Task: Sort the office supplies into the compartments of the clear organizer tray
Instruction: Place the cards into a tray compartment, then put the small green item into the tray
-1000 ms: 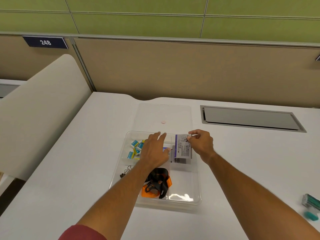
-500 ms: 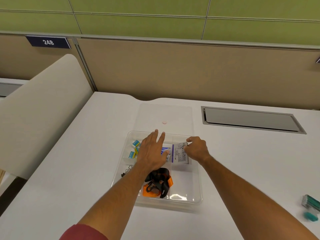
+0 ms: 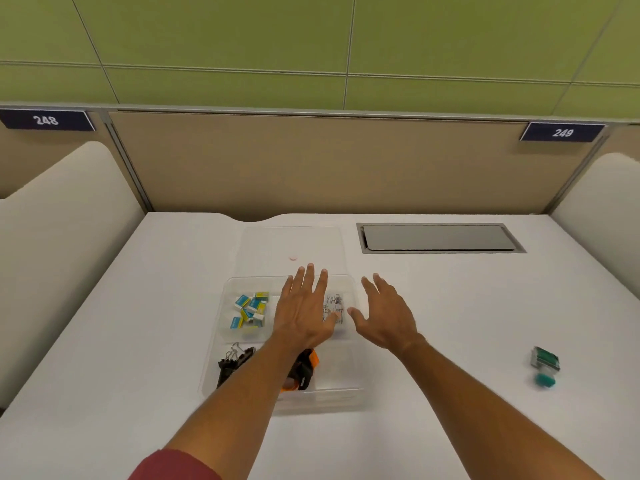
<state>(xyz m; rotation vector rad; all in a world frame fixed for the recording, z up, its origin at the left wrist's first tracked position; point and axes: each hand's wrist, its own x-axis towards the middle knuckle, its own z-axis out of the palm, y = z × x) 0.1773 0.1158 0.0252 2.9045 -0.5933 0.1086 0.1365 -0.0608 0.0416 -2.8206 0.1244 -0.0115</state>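
- Both hands are flat and empty right now. The left hand [image 3: 304,306] hovers over the middle of the clear organizer tray [image 3: 358,393] with fingers spread, and the right hand [image 3: 384,313] floats just past the tray's 3 o'clock edge, fingers relaxed, gripping nothing.
- The white printed packet [image 3: 335,306] lies flat in the far-right compartment, peeking out between the two hands.
- Rest of the tray: little blue-and-yellow boxes [image 3: 250,310] at 10 o'clock, black binder clips [image 3: 233,358] at 8 o'clock, and an orange-and-black strap thing [image 3: 306,367] in the near middle, partly under the left forearm.
- Still loose on the bench [image 3: 104,341]: a small green item [image 3: 545,362] way out at 3 o'clock. Too blurry to say what it is. I'd guess it goes in next.
- What could go sideways: the left forearm crosses low over the strap and clips, so pulling back carelessly could drag them out or nudge the light tray. Reaching far right for the green thing could also clip the tray wall with the right wrist.
- Versus a second ago: the right hand was pinching that packet over the tray with the left steadying beside it. Now the packet is down and both hands have let go and lifted. The view also tilted up, so a "249" tag [image 3: 562,132] shows.
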